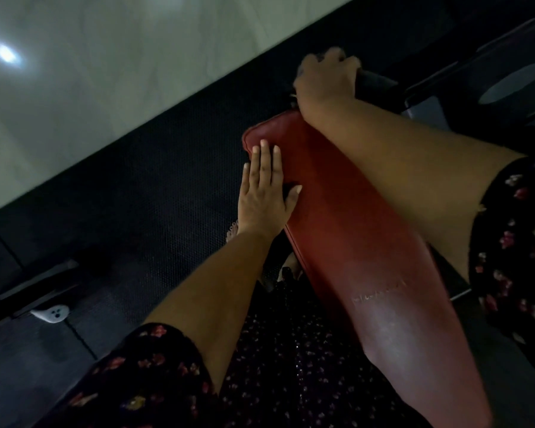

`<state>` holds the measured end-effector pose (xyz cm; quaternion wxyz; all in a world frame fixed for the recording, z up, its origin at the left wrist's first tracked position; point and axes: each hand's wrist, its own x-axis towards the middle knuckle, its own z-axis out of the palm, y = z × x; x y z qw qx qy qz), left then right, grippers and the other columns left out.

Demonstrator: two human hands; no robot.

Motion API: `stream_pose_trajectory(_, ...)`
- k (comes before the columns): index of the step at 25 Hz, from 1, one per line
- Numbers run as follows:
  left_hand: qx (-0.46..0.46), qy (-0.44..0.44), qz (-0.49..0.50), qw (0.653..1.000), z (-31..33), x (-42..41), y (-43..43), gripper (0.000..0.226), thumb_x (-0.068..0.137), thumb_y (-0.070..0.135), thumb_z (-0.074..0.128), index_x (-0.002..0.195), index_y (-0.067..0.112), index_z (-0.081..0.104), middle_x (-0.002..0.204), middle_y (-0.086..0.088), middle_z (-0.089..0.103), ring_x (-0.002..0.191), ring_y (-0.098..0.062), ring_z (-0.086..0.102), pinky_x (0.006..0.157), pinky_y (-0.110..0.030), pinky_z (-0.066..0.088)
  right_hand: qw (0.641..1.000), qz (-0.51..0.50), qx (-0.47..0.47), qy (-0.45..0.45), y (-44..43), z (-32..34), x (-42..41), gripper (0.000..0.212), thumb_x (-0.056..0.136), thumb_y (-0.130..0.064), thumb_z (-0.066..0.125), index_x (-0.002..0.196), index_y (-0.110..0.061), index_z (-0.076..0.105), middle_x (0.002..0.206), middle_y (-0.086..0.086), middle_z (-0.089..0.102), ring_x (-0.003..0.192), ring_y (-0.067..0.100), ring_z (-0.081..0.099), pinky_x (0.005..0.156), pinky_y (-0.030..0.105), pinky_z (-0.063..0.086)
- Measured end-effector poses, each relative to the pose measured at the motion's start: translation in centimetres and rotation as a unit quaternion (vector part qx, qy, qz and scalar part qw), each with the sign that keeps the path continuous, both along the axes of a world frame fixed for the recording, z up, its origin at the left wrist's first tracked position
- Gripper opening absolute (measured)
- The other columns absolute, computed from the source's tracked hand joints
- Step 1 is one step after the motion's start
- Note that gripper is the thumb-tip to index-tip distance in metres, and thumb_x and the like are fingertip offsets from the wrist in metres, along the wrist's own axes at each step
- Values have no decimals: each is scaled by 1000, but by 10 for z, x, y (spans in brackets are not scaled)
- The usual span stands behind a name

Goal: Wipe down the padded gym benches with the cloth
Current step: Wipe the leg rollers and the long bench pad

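A long red padded bench (pixel 368 248) runs from the lower right up to the middle of the view. My left hand (pixel 264 193) lies flat with straight fingers on its left edge, near the far end. My right hand (pixel 325 77) reaches past that far end. Its fingers curl over a dark bunched cloth (pixel 320 57), of which only small scraps show between the knuckles. It presses against a black padded bar (pixel 376 83) of the machine behind the bench. The dim light hides most of the cloth.
Black perforated rubber matting (pixel 167 180) covers the floor left of the bench, with pale tiles (pixel 105 72) beyond it. Dark machine frame parts (pixel 476 81) stand at the upper right. A small white object (pixel 51 313) lies on the floor at lower left. Bare feet (pixel 233 231) show beside the bench.
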<state>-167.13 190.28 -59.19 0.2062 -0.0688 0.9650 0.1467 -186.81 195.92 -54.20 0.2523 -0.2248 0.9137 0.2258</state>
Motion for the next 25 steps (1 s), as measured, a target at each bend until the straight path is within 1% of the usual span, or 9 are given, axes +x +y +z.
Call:
stream_pose_trajectory(2,-13,8,-16,1000,-1,2,1,76,100,56,12,153,8,-13,163,-15,-11,151,-27,-11,122,-40,-8,1000,7,-13,13,-9,0,13,46,102,-16,37,147,-11,36,152,16,26,128,50,31,96,58,37)
stream_pose_trajectory(5,-9,36,-91,995,-8,4,-4,68,101,51,14,151,10,-8,164,-15,5,152,-27,-1,123,-41,-4,967,181,-161,-74,-17,0,40,45,104,-25,33,148,-33,35,156,11,22,130,46,31,95,53,38)
stream_pose_trajectory(7,-10,63,-118,991,-12,5,-10,69,102,51,18,155,10,3,163,-16,12,151,-28,7,123,-43,3,956,215,-179,-85,-4,2,30,43,104,-28,32,145,-41,36,157,8,22,131,44,31,95,53,36)
stream_pose_trajectory(11,-24,126,-195,972,-16,-1,-16,64,102,49,26,155,13,22,161,-12,22,149,-27,16,123,-44,1,990,-17,-138,-11,66,0,-14,43,102,-26,41,143,-37,43,153,8,28,130,44,30,98,53,33)
stream_pose_trajectory(13,-7,171,-294,940,-15,-14,-9,56,103,45,29,152,18,34,157,-6,34,146,-26,26,122,-47,6,974,-128,-185,-18,95,-2,-21,55,98,-19,48,147,-40,34,156,6,23,130,42,31,100,52,35)
stream_pose_trajectory(15,20,186,-325,927,-10,-30,10,54,104,43,29,151,19,37,156,-4,38,145,-25,29,120,-49,14,946,-210,-243,-51,118,-4,-14,65,95,-18,51,150,-42,26,156,6,21,129,39,33,103,48,37)
stream_pose_trajectory(18,40,172,-212,961,2,-60,44,56,103,41,29,153,16,33,159,-6,31,148,-25,24,121,-45,9,901,-290,-311,-88,155,-11,16,66,91,-24,54,150,-38,28,150,9,33,128,31,42,105,38,38)
stream_pose_trajectory(21,15,104,-84,991,1,-89,74,61,104,42,22,158,16,10,165,-5,8,152,-21,3,121,-41,-6,864,-319,-369,-124,167,-23,14,69,79,-24,51,146,-37,40,136,4,50,116,25,55,96,32,46)
stream_pose_trajectory(25,-39,55,8,998,-8,-99,102,62,104,45,14,157,17,-2,166,-4,-4,152,-19,-7,122,-41,-7,840,-345,-377,-182,159,-25,-24,59,92,-13,49,146,-37,38,141,3,45,122,22,49,102,32,43)
